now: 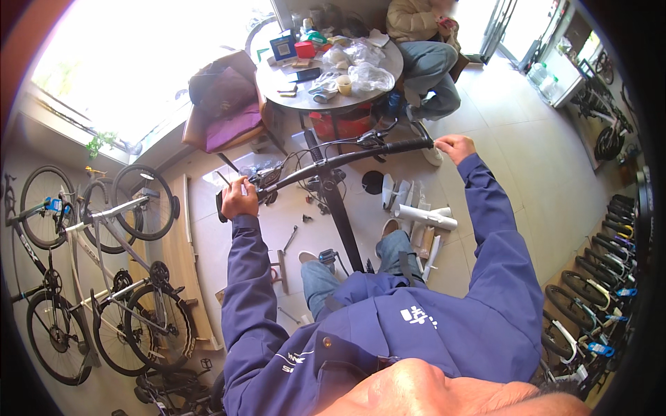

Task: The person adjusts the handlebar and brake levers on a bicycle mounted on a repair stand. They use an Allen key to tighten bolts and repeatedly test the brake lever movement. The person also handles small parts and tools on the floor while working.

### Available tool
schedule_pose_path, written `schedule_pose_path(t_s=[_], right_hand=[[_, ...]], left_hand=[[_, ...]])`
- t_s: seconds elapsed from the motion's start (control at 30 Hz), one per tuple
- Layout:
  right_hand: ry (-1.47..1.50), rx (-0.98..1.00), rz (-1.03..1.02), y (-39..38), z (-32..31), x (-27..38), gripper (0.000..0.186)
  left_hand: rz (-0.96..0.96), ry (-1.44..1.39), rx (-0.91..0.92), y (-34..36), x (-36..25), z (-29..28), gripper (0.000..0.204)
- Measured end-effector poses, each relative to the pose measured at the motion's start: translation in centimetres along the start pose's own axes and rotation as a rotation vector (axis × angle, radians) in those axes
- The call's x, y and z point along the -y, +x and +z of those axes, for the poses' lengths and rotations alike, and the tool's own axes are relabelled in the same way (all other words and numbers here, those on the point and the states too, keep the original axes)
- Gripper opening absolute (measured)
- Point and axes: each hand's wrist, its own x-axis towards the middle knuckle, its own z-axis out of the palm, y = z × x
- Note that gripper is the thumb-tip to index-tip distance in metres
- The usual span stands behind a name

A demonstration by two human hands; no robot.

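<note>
Standing between the legs: a dark bicycle (334,201)

Stands roughly upright on the tiled floor (527,173), pointing toward the round bench (305,106), with denim legs (320,286) to either side; runs out of sight at the rear. Should handle as a fairly heavy, stiff thing — likely to roll easily, and to swing at the front if held at one end only. Best taken by both ends of the handlebar (338,161); best kept away from the cables (290,161), likely to snag. Should give a sure, non-slip hold at the right grip (404,146), probably rubber.

Looks black or nearly so along the frame (347,239), with a dull sheen down the thick tube. Spreads wide and slim at the handlebar, with thin cables looping out in front.

Note the left hand (239,199), closed around the left end of the handlebar, with a thin dark rod (223,179) sticking up beside the fingers — too small to identify. Note the right hand (456,148), nearly closed, with bent fingers at the tip of the right grip; cannot tell whether pinching the end or merely touching it.
</note>
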Motion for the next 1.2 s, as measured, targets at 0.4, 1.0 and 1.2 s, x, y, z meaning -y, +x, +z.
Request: schedule_pose_path(t_s=[0.4,1.0,1.2], right_hand=[[0.815,-0.448,0.584,-4.2,4.2,-8.3,0.059],[1.274,-0.229,0.691,10.0,6.2,-10.2,0.016],[-0.188,0.09,0.193,15.4,8.3,-5.6,0.035]], left_hand=[[-0.012,-0.023,-0.03,0.0,0.2,0.1,0.015],[0.026,-0.007,-0.072,0.1,0.4,0.4,0.012],[-0.015,0.017,-0.059,0.2,0.3,0.1,0.013]])
